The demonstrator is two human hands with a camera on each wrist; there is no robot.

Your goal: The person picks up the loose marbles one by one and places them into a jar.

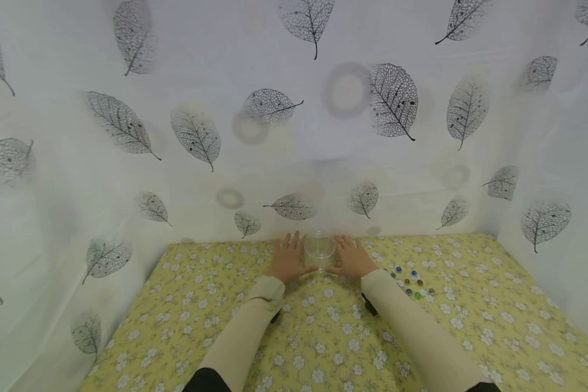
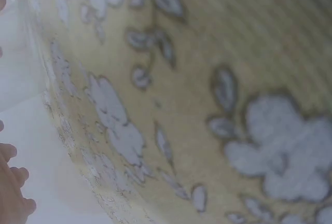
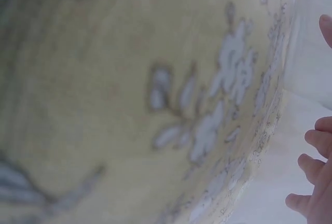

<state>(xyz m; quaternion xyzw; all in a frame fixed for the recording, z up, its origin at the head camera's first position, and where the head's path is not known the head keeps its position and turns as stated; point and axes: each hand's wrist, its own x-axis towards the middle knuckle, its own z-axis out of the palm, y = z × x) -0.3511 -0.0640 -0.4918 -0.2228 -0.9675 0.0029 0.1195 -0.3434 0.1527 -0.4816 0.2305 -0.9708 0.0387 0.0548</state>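
Observation:
A clear, see-through round container (image 1: pixel 319 249) stands near the back edge of the yellow flowered cloth in the head view. My left hand (image 1: pixel 289 259) lies along its left side, fingers extended and thumb reaching toward the front. On the opposite side my right hand (image 1: pixel 354 260) mirrors it, fingers pointing forward and inward. Whether the palms touch the wall of the container cannot be told. Only parts of the left hand (image 2: pixel 11 193) show at the left edge of the left wrist view. At the right edge of the right wrist view, fingers (image 3: pixel 316 167) are spread apart.
Several small glass marbles, among them a green one (image 1: pixel 418 295) and a blue one (image 1: pixel 414 273), lie loose on the cloth (image 1: pixel 318 337) right of my right forearm. A white curtain with leaf prints (image 1: pixel 323 136) rises behind the table and along both sides.

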